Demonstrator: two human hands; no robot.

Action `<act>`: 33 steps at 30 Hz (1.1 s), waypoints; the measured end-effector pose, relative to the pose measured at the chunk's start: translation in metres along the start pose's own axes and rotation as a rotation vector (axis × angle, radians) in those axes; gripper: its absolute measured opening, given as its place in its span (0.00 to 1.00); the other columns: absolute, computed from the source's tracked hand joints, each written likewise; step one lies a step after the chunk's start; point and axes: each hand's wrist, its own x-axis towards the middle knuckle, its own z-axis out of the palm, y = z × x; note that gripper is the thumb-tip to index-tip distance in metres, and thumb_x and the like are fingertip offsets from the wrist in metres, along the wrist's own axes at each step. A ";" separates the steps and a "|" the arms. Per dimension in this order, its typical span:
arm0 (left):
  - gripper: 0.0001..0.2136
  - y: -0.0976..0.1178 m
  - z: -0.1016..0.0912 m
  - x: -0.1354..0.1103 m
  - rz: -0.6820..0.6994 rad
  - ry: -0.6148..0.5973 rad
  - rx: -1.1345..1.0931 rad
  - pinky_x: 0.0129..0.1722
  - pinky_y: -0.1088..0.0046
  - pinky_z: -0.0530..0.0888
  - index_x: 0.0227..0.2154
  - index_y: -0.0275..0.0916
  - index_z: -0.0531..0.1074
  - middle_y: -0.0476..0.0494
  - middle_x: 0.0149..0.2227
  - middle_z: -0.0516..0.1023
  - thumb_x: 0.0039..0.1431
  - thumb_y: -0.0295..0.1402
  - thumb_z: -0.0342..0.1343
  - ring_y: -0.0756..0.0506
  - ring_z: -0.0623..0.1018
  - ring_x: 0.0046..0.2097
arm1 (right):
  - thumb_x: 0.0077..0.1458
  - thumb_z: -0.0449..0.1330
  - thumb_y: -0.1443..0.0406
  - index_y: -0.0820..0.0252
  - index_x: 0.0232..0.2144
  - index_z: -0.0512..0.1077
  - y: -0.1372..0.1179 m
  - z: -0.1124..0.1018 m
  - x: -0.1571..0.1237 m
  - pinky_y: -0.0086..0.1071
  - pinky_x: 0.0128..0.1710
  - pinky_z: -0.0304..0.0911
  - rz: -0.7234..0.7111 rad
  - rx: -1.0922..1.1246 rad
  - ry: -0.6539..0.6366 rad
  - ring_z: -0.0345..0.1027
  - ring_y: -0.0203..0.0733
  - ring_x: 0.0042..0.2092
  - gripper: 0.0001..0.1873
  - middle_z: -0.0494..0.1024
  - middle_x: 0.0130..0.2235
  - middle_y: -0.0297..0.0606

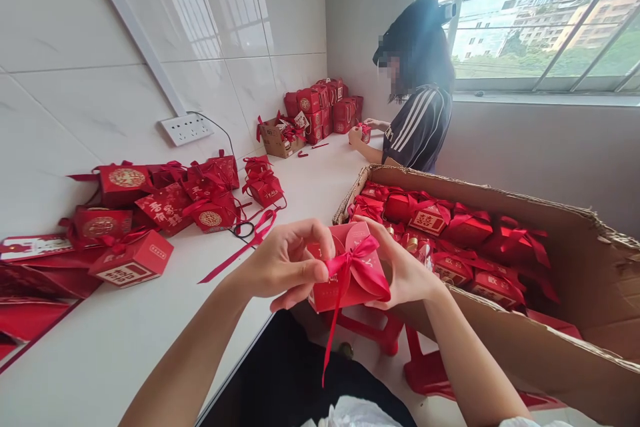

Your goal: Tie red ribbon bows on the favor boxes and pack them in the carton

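Note:
Held up in front of me is a small red gift box [323,295] with curved top flaps and a shiny red ribbon [367,265] tied in a bow. My left hand [287,263] pinches a loop of that ribbon between thumb and finger at the bow's left. Around the box's right side, my right hand [400,263] grips it, thumb behind and fingers partly hidden. One ribbon tail hangs below the box. Just left of my hands, a loose red ribbon [240,250] lies on the white table [200,307].
At right stands a large cardboard box [575,213] with several red gift boxes inside. More red boxes [130,260] pile up at left by the wall. Across the table a co-worker [420,107] handles a red box near a small carton [280,140]. A red stool [430,373] sits below.

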 end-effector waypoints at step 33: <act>0.09 0.002 0.001 -0.035 -0.158 0.219 0.338 0.12 0.84 0.56 0.33 0.40 0.65 0.57 0.19 0.64 0.57 0.39 0.54 0.57 0.66 0.15 | 0.34 0.71 0.62 0.48 0.63 0.43 0.006 0.006 -0.001 0.48 0.56 0.59 -0.027 -0.092 -0.031 0.56 0.56 0.60 0.58 0.56 0.62 0.46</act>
